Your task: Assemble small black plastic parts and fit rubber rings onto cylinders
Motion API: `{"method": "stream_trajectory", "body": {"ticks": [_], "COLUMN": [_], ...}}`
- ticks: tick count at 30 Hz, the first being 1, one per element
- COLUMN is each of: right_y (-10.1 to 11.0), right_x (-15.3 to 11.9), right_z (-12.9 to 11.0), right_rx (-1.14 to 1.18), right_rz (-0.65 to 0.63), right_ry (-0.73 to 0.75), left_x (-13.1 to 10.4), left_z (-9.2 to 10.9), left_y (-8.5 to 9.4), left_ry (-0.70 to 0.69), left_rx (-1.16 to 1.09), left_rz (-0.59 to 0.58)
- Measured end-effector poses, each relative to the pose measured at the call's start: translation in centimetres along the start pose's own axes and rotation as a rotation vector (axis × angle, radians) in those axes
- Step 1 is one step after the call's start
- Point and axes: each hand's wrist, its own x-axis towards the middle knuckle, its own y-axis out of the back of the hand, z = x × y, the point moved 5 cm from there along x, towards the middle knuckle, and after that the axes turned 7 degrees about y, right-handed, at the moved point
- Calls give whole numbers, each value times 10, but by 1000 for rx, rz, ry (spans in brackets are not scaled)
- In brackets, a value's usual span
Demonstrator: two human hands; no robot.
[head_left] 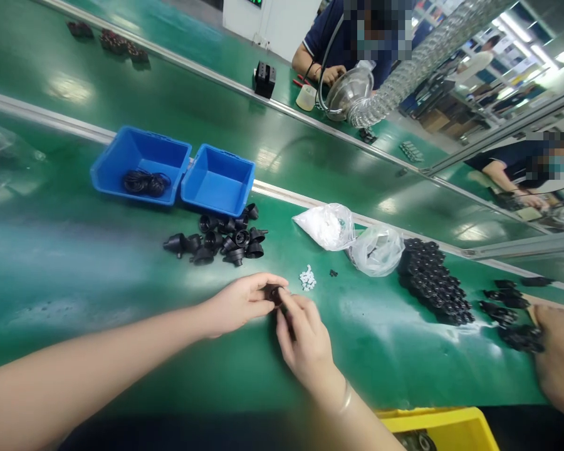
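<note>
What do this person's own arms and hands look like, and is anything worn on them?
The left hand and right hand are ungloved. The left forearm and right forearm are bare, no sleeves in view. A pale, shiny bangle circles the right wrist; none shows on the left.

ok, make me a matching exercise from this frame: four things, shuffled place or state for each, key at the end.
Things
1. coiled black cables
2. dark round-rimmed part
3. black cup-shaped parts
4. yellow bin

Places and states
A. heaped on the green tabletop, in front of the blue bins
B. at the bottom edge of the picture, partly cut off
C. inside the left blue bin
D. held in the left hand, with fingers of the right hand at it

Pairs: 1-C, 2-D, 3-A, 4-B
</note>
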Motion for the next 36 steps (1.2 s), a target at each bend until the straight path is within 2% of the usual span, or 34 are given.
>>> {"method": "stream_trajectory", "body": {"ticks": [3, 6, 11, 16, 19, 23, 26, 29, 31, 33, 34, 36], "right_y": [12, 11, 5, 6, 7, 6, 3, 10, 26, 52, 70, 109], "right_x": [-1, -3, -1, 2, 4, 2, 0, -5, -13, -32, -48, -91], "right_z": [7, 12, 9, 0, -2, -7, -12, -11, 0, 26, 46, 95], "right_rx": [58, 105, 144, 165, 86, -126, -215, -189, -113, -48, -39, -50], "right_rz": [189, 215, 138, 7, -25, -69, -171, -252, -245, -170, -101, 41], "right_ry": [-87, -129, -80, -18, 37, 122, 172, 165, 62, -156, -317, -717], "left_x": [0, 0, -2, -5, -5, -5, -3, -1, -1, 0, 0, 0], "left_z": [2, 2, 4, 14, 16, 2, -15, -30, -31, -20, -12, 9], "left_y": [-4, -8, -14, -16, -16, -10, -4, -3, -5, -4, 0, 10], "left_ry": [16, 22, -5, -87, -82, 12, 8, -32, -104, -253, -348, -568], "left_rx": [-35, -52, 75, 311, 410, 453, 572, 753, 853, 993, 1093, 1301], "left_rz": [-17, -18, -23, -9, 4, 70, 82, 45, -14, 15, 80, 291]}}
